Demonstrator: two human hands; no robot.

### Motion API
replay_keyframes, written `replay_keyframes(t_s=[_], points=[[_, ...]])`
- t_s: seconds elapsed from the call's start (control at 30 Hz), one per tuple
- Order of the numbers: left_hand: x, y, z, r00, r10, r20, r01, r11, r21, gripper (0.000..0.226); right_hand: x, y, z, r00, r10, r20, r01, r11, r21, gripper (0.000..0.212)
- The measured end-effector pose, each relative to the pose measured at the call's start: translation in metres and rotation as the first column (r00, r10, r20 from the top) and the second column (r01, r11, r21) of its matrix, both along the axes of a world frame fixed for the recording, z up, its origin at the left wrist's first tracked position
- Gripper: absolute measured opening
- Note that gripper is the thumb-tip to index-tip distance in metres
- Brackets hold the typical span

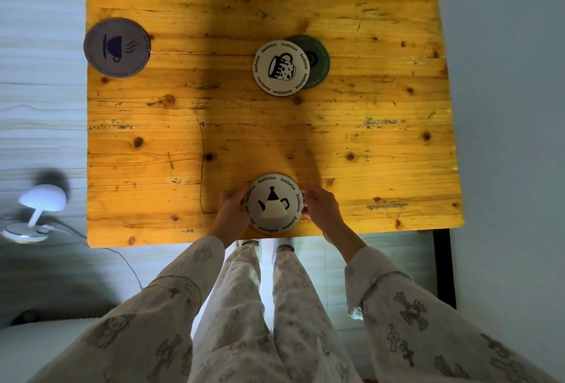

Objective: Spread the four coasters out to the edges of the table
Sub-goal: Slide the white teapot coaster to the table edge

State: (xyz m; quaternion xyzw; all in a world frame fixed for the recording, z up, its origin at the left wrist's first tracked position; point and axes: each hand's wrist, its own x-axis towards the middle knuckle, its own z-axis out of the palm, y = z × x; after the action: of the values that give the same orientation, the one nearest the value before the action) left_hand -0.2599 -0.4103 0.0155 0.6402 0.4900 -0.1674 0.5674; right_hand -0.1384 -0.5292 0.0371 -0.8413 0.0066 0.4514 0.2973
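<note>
A white coaster with a teapot drawing (273, 204) lies at the near edge of the wooden table (183, 126). My left hand (233, 211) grips its left rim and my right hand (321, 207) grips its right rim. A white coaster with a mug drawing (280, 67) lies near the table's middle, partly covering a dark green coaster (319, 58) behind it. A grey coaster with a steaming cup (117, 47) sits at the left edge, slightly overhanging it.
A small white mushroom-shaped lamp (36, 211) with a cable stands on the floor to the left of the table. A pale wall or panel (504, 107) borders the right side. My legs are just in front of the near edge.
</note>
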Motion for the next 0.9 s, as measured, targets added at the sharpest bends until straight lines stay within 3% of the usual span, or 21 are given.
replay_keyframes(t_s=[0.47,0.73,0.9], points=[[-0.001,-0.008,0.001,0.997,0.066,0.026,-0.066,0.998,0.004,0.043,-0.007,-0.006,-0.002,0.999,-0.031,0.037,0.032,1.000,0.000,0.030],[-0.003,-0.009,0.004,0.996,-0.076,-0.034,0.079,0.994,0.080,0.050,-0.007,-0.009,0.000,1.000,0.001,0.025,-0.001,1.000,0.004,0.029],[0.008,0.006,0.007,0.976,-0.215,-0.031,0.216,0.949,0.230,0.047,0.016,-0.004,0.002,0.995,0.066,0.074,-0.065,0.998,-0.011,0.030]])
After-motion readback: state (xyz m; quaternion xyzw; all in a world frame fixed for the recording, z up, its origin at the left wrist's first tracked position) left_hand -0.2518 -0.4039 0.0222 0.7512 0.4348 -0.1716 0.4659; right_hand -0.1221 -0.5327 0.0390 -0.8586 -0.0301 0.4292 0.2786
